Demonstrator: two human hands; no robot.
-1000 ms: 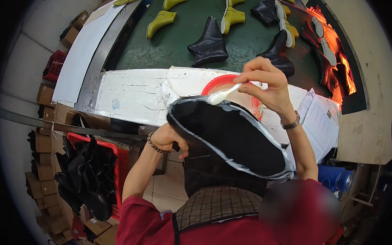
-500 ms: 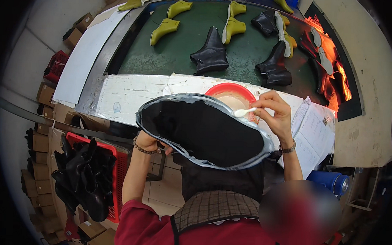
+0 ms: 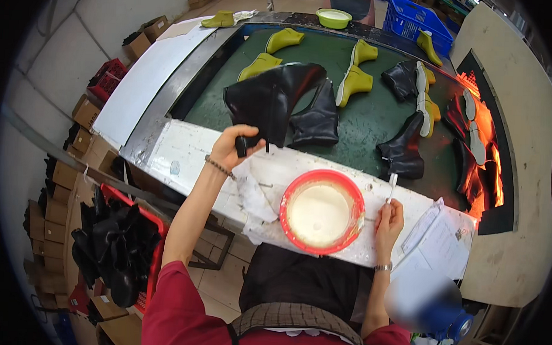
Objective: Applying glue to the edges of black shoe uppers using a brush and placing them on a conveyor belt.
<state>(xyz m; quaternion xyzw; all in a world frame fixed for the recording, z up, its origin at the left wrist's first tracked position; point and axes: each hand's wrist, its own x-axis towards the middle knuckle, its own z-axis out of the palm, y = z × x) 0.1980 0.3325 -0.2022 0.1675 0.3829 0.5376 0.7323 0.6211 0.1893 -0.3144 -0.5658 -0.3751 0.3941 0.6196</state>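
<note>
My left hand [image 3: 233, 148] is closed at the lower end of a black boot [image 3: 269, 99], its fingers around a short dark piece there. The boot is lifted over the near edge of the green belt [image 3: 230, 101], in front of another black boot [image 3: 317, 119]. My right hand [image 3: 388, 222] pinches a small white toothbrush [image 3: 391, 190], bristle end up, above the white board. Between my hands stands a red bowl [image 3: 284, 224] of creamy white liquid. A crumpled white cloth or paper [image 3: 254, 193] lies left of the bowl.
Yellow-green shoe lasts [image 3: 355, 84] and more black boots [image 3: 404, 149] stand on the belt; orange light glows at its right end. Papers [image 3: 434, 245] lie at right. A red crate [image 3: 159, 253] of black boots is at lower left, a blue crate [image 3: 415, 22] at the back.
The boot, earlier sole-up above the bowl, has moved forward and left over the belt and turned side-on. My right hand with the toothbrush has dropped away from it. The bowl now shows fully.
</note>
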